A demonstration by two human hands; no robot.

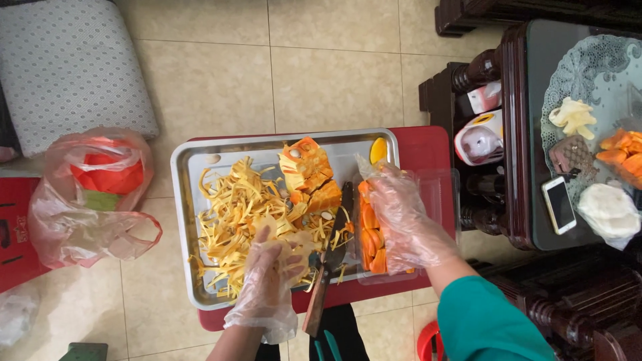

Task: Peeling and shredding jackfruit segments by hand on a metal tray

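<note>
left hand (271, 277): fingers pressed together on yellow strips (234, 210) in tray (184, 200) | right hand (404, 220): fingers spread over orange pieces (370, 241) | knife (328, 267) between

Pale yellow strips (234, 214) and orange fruit pieces (309, 174) are shown on a silver tray (184, 220) over a red stool (428, 147), beside a teal sleeve (488, 321).

plastic bag (90, 200), phone (559, 204), grey cushion (70, 67)
</note>
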